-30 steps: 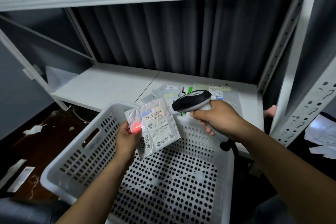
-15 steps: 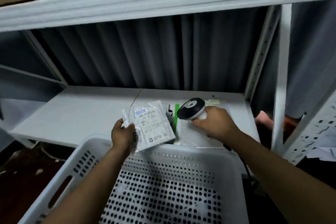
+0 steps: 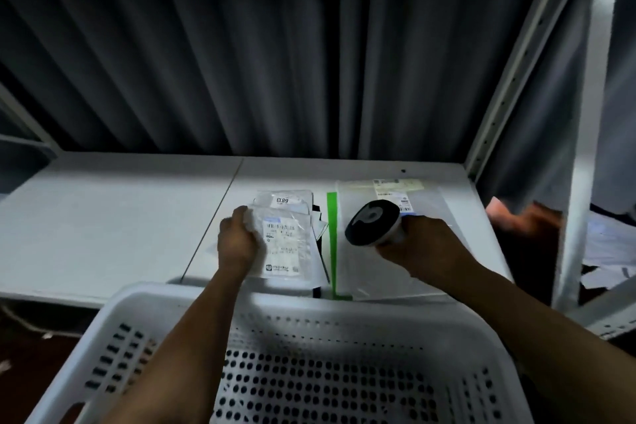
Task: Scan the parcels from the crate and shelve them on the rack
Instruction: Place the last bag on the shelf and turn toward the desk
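Note:
My left hand [image 3: 236, 242] holds a small clear labelled parcel [image 3: 285, 244] by its left edge, flat over the other parcels lying on the white rack shelf [image 3: 103, 210]. Just behind it lies a parcel marked 6813 [image 3: 284, 200]. My right hand [image 3: 425, 246] grips the black and white barcode scanner [image 3: 373, 224] over a large clear parcel [image 3: 389, 189] with a green strip. The white perforated crate [image 3: 309, 348] sits below my forearms; the part of its floor that shows holds no parcels.
A white rack upright [image 3: 581, 148] stands at the right, with a perforated post [image 3: 499, 107] behind. A dark pleated curtain [image 3: 241, 45] backs the shelf. The left half of the shelf is bare. Dark floor shows at lower left.
My left hand carried the scanned parcel from above the crate forward onto the shelf pile. My right hand moved the scanner forward over the shelf. The red scan light is gone.

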`<state>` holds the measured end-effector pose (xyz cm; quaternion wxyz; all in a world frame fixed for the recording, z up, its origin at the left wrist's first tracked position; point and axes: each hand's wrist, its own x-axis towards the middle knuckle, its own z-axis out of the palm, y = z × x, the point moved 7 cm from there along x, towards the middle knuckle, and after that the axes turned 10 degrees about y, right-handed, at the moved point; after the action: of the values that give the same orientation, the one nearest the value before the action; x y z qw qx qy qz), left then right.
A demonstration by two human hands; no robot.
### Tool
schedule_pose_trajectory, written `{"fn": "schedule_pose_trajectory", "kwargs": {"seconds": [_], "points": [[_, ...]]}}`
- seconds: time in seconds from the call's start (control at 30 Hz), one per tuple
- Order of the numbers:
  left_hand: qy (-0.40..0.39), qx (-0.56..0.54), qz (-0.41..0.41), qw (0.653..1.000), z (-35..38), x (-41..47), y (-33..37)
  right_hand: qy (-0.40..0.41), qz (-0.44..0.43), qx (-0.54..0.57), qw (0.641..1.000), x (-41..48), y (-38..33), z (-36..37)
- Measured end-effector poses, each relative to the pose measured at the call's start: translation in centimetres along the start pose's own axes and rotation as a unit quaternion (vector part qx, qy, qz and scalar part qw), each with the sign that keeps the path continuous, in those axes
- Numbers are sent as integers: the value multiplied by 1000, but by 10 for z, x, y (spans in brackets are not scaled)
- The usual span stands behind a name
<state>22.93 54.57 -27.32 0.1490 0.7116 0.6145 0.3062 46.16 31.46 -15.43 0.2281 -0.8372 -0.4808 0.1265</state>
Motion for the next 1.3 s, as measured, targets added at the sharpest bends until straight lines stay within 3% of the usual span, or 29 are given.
{"fn": "schedule_pose_trajectory", "kwargs": {"seconds": [0.07,0.13,0.23,0.3,0.4,0.67,0.87,1.1,1.3], "points": [[-1,112,113,987,9,-4,9,-1,0,-18,1000,3,1,3],[-103,168,228,954,33,-15,16,-1,-7,-29,1000,3,-1,4],[-314,268,239,879,74,-26,-14,-1,-14,-22,1000,4,-4,5],[-358,254,202,876,85,-24,-26,0,-19,-23,1000,4,-5,5],[-342,228,187,892,91,-12,-22,7,-18,-24,1000,4,-3,6],[-292,262,211,895,83,-6,3,13,4,-24,1000,-18,16,-4],[-227,149,200,941,53,-42,72,51,55,-25,997,-50,28,-39],[-209,158,257,930,-7,-124,148,129,106,-66,984,-132,49,-78],[-210,175,306,912,-68,-195,177,166,156,7,974,-208,49,-89]]}}
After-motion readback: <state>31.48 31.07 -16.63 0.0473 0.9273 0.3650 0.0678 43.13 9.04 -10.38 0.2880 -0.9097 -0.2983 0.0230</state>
